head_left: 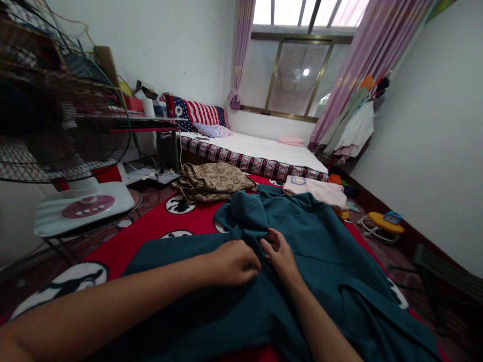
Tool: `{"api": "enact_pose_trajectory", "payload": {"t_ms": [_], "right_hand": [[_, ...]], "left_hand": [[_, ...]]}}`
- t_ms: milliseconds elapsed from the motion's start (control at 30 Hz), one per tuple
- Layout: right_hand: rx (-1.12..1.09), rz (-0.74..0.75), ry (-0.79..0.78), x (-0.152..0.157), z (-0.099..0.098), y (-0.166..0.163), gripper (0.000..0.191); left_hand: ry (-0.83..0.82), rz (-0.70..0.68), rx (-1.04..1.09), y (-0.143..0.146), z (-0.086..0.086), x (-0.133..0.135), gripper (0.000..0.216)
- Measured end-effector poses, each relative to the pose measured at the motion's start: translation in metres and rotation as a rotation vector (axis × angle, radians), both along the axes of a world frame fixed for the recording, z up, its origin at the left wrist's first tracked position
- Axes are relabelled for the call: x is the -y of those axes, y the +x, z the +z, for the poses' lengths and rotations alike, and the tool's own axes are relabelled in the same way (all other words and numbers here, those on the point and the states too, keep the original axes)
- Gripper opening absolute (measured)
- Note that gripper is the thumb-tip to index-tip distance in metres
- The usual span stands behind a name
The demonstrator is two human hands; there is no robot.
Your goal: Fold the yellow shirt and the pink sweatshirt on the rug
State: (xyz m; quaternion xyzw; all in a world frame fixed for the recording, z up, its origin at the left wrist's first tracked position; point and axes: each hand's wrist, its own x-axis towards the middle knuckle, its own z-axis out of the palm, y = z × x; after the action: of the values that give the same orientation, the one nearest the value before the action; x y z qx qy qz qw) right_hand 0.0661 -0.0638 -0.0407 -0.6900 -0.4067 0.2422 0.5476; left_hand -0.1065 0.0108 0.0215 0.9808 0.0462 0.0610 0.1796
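A dark teal jacket (328, 236) lies spread out on the red cover, with one sleeve (169, 249) out to the left. Bunched fabric that looks like a hood (247, 211) is at its far end. My left hand (236, 264) rests over the middle of the jacket, its fingers curled in on the front cloth. Just to its right, my right hand (279, 255) has bent fingers and pinches the cloth below the hood. The fingertips of my left hand are partly hidden, and the exact spot each hand grips is hard to see.
A folded brown patterned cloth (215, 181) and a folded pale pink garment (315, 190) lie beyond the jacket. A fan (64, 115) stands close on the left, near a cluttered desk (151, 120). On the right are a yellow stool (385, 221) and a dark chair (449, 274).
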Motion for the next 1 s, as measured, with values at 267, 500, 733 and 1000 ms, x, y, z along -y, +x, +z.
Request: {"api": "enact_pose_trajectory", "payload": {"t_ms": [267,500,733,1000], "right_hand": [[0.538,0.009,0.107,0.019,0.004,-0.017,0.047],[0.924,0.236,0.066,0.017,0.007,-0.032,0.076],[0.699,0.137,0.131,0.015,0.008,-0.029,0.015],[0.047,-0.124,0.454,0.023,0.019,-0.022,0.024]], "left_hand": [[0.150,0.753,0.093,0.001,0.007,-0.124,0.032],[0.073,0.803,0.128,0.014,-0.017,-0.144,0.047],[0.159,0.375,0.436,0.000,0.000,-0.086,0.028],[0.365,0.383,-0.156,-0.022,0.005,-0.051,0.025]]}}
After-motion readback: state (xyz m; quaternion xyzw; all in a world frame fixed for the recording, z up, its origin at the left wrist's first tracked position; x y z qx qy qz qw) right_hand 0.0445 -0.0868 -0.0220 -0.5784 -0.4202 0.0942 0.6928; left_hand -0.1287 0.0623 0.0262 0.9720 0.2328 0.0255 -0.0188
